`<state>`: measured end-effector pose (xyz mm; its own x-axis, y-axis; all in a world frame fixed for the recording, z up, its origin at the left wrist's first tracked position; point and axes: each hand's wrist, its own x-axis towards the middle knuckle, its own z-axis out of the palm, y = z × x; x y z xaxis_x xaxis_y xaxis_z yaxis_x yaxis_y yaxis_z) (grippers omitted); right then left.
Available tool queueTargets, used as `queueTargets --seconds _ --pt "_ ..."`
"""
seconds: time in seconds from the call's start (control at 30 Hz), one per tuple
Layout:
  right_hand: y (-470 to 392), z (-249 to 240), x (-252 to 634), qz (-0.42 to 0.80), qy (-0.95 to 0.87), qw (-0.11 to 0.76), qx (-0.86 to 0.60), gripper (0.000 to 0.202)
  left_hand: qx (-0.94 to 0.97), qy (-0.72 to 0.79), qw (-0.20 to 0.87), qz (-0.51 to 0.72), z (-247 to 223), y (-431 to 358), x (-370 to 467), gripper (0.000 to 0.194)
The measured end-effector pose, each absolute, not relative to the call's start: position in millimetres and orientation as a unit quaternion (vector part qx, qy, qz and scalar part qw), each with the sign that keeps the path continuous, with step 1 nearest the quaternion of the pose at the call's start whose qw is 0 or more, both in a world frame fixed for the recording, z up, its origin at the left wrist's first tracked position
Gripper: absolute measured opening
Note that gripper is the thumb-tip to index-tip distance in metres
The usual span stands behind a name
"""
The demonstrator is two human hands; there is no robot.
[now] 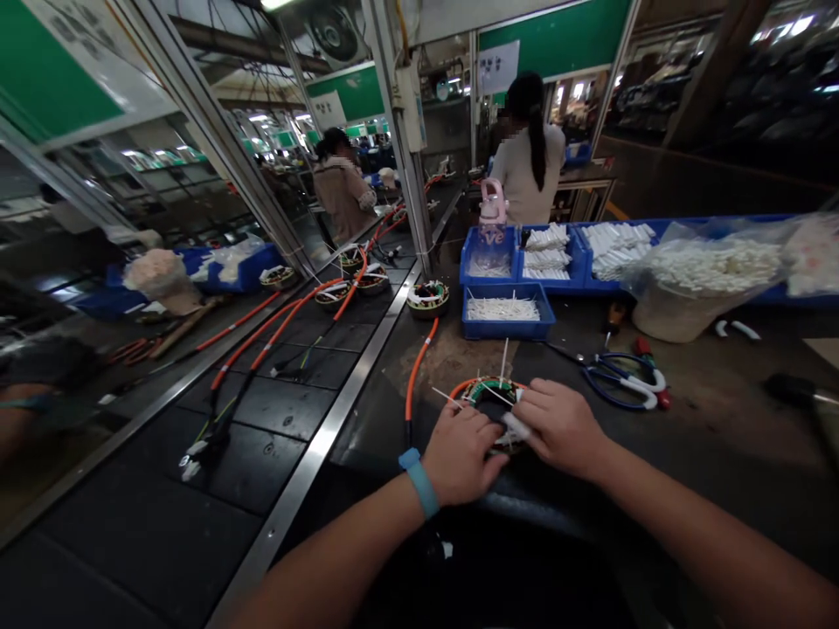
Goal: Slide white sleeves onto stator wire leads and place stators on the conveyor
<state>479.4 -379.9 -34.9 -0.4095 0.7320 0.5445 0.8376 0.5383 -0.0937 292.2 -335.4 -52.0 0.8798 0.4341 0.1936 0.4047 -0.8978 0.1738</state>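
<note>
A ring-shaped motor stator (486, 388), with green and copper-coloured parts, lies on the dark worktop in front of me. Thin white cable ties (504, 360) stick up and out from it. My left hand (462, 450), with a blue band at the wrist, curls its fingers over the near left side of the ring, thumb apart. On the right side, my right hand (562, 425) is closed, with a blurred white sleeve (516, 426) at its fingertips. Both hands hide much of the ring. An orange-sheathed cable (412, 381) runs past its left side.
A blue tray of cable ties (502, 309) stands behind the stator, with blue bins (551, 273) of white tubes beyond. Blue-handled pliers (620, 384) lie right, near a filled bag (678, 306). Another stator (428, 300) sits behind left. A metal rail (354, 384) borders the black conveyor (229, 489). Two people work farther back.
</note>
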Motion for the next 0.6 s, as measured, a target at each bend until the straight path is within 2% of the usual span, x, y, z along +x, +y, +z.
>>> queueTargets --seconds 0.07,0.13,0.23,0.37,0.47,0.6 --pt "-385 -37 479 -0.011 -0.843 0.249 -0.478 0.014 0.964 0.228 0.063 0.122 -55 -337 295 0.042" --pt "-391 -42 476 -0.004 -0.838 0.208 -0.505 0.012 0.955 0.257 0.053 0.135 -59 -339 299 0.046" --pt "-398 -53 470 -0.094 -0.847 0.179 -0.491 0.019 0.946 0.281 0.036 0.157 -64 -342 303 0.036" --pt "-403 -62 469 -0.170 -0.872 0.197 -0.415 0.025 0.950 0.260 0.015 0.173 -69 -341 303 0.023" --pt "-397 -59 467 -0.168 -0.842 0.196 -0.474 0.021 0.951 0.236 0.009 0.197 -74 -338 303 0.022" --pt "-373 -46 459 -0.100 -0.807 0.105 -0.572 0.016 0.947 0.218 0.012 0.235 -81 -336 305 0.026"
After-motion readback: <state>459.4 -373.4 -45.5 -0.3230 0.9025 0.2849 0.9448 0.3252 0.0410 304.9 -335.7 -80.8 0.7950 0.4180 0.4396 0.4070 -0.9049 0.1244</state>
